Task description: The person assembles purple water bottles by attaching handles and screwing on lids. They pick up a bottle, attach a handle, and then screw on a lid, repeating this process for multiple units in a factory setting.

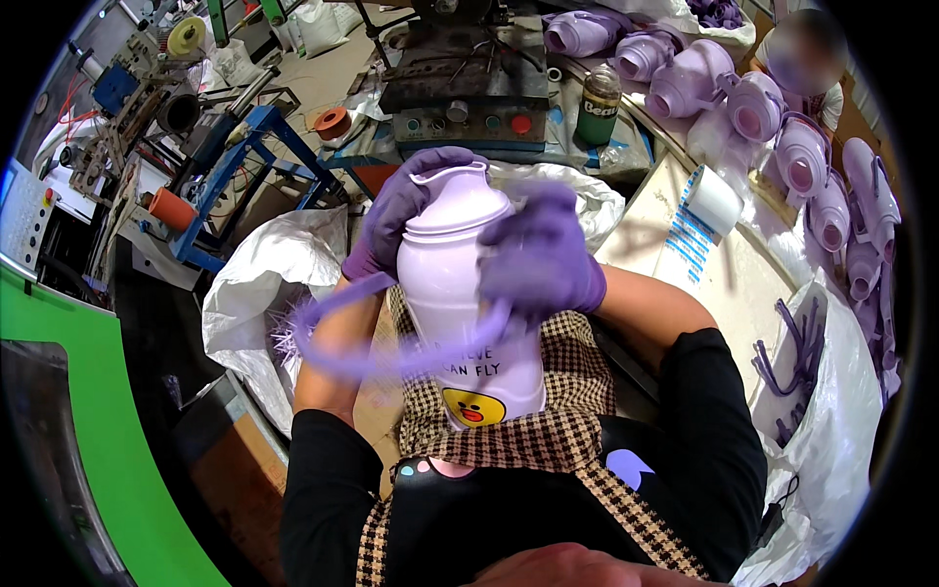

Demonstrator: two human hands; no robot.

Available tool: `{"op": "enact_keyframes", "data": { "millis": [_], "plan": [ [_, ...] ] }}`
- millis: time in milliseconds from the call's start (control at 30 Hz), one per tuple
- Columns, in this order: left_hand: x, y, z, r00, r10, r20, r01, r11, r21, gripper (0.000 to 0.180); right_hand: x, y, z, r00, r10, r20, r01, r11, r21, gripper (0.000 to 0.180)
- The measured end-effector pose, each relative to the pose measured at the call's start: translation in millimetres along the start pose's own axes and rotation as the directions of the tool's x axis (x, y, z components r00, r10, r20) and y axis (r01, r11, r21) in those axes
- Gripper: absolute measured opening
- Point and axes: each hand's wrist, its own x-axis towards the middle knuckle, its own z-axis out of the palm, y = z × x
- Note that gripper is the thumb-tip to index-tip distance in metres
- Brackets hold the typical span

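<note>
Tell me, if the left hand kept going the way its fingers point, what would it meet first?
The left hand wraps the neck of the lilac bottle, fingers reaching up and right. Beyond the bottle's mouth, the grey machine panel with coloured buttons looks first in line, though depth is unclear.

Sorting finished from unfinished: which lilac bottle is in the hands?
The printed lilac bottle in the lap, gripped by both gloved hands; the others lie on the bench.

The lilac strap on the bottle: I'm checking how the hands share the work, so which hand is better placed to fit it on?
Probably the right hand: it lies on the bottle's shoulder where the strap comes up, while the left hand grips the neck from behind.
</note>
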Motion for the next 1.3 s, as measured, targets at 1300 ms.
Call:
{"op": "enact_keyframes", "data": {
  "millis": [1300],
  "plan": [
    [-6.6, 21.0, -12.1, 0.865, 0.008, -0.502, -0.018, 1.0, -0.015, 0.034, -90.6, 100.0, 7.7, 0.522, 0.824, 0.221, -0.264, -0.09, 0.96, 0.075]
  ]
}}
